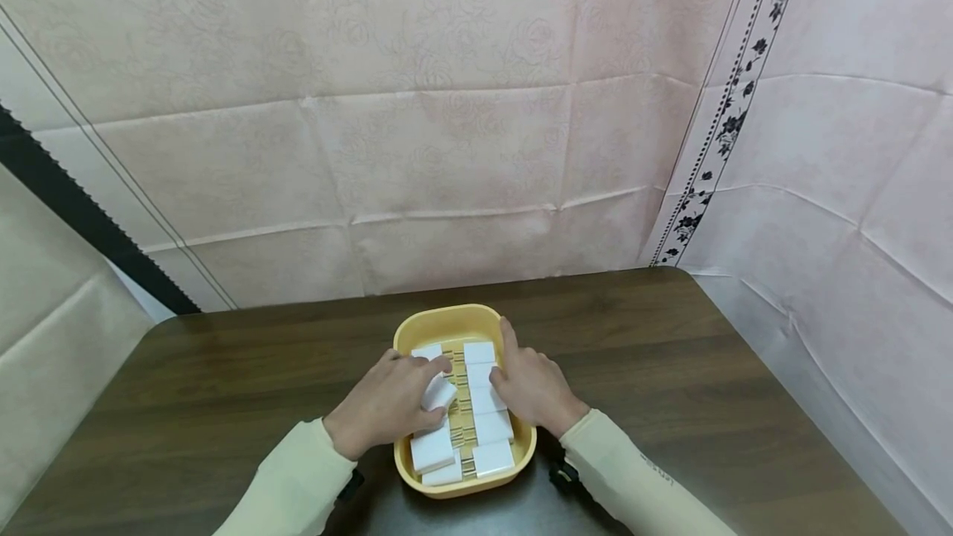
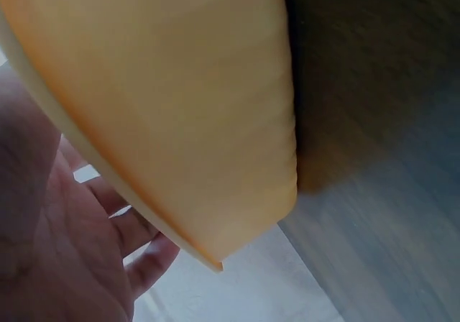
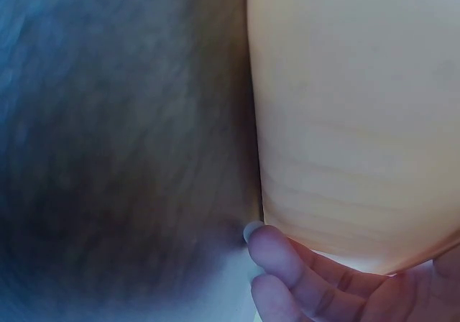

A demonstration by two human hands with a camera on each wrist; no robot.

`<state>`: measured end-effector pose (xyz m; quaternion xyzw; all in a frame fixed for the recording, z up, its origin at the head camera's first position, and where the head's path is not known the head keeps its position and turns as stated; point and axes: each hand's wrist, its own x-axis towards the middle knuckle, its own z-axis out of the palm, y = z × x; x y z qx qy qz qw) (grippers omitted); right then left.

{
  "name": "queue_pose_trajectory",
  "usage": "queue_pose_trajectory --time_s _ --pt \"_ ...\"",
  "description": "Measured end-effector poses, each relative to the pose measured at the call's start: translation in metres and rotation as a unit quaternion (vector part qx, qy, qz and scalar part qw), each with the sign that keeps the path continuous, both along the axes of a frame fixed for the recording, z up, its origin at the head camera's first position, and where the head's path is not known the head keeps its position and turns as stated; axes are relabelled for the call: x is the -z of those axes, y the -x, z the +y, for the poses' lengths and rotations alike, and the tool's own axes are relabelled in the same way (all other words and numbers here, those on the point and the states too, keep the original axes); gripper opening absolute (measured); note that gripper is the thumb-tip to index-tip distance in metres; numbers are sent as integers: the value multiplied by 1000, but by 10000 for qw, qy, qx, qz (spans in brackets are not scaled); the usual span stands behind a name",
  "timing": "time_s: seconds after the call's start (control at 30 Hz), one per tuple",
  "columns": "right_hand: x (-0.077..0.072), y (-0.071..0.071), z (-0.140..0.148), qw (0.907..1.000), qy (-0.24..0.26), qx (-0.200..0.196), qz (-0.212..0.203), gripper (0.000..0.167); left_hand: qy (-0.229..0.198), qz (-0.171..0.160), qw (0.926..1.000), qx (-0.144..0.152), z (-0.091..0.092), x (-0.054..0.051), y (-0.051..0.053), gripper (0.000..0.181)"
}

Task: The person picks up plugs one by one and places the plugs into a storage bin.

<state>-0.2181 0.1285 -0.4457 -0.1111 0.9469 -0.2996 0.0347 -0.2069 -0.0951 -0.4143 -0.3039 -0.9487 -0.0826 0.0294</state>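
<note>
A yellow plastic tray [image 1: 447, 317] with rounded corners stands on the table and holds two rows of white rectangular blocks [image 1: 493, 427]. Reaching in over the tray's left rim, my left hand [image 1: 390, 399] pinches one tilted white block [image 1: 441, 392] between thumb and fingers. My right hand [image 1: 538, 387] grips the right side of the tray, its thumb inside over the right row and its other fingers along the outer wall. The left wrist view shows the tray's outer wall [image 2: 187, 121] beside the left palm. Right fingertips [image 3: 277, 254] touch the wall's lower edge in the right wrist view.
The dark wooden table [image 1: 260, 379] extends around the tray on all sides. A pale patterned cloth [image 1: 447, 147] hangs behind the table's far edge, and more cloth [image 1: 841, 189] hangs at the right. Ridged slots run along the tray's middle, between the rows.
</note>
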Motion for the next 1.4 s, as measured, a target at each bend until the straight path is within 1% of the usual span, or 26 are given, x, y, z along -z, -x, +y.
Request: queue_pose_trajectory --time_s 0.17,0.27,0.4,0.6,0.67,0.8,0.97,1.1,1.23,1.33,1.4 --pt "0 0 0 10000 -7 -12 -7 77 33 178 9996 -210 0 1 -1 39" --pt "0 0 0 10000 -30 -4 -3 77 -2 269 9991 -324 -1 3 -1 45" --pt "0 0 0 10000 -38 3 2 77 -46 238 9987 -457 -2 4 0 52" --pt "1 0 0 10000 40 -26 -6 77 -25 119 9978 -646 -3 5 2 57" --pt "1 0 0 10000 62 -41 -5 77 -55 123 9976 -684 -4 6 2 58" --pt "0 0 0 10000 26 -42 13 77 -130 264 9969 -726 -5 8 2 60" --pt "0 0 1 10000 -11 -8 41 76 -198 406 9960 -766 -5 9 3 59" --pt "0 -1 0 10000 10 -11 73 76 -295 279 9963 -752 -5 10 2 58" --pt "1 -1 0 9999 51 -30 85 76 -407 73 9954 -865 -5 10 1 57" --pt "0 -1 1 10000 53 -26 72 76 -468 33 9942 -963 -4 11 1 56" --pt "0 -1 1 10000 49 -22 72 76 -514 72 9939 -971 -4 12 1 55"
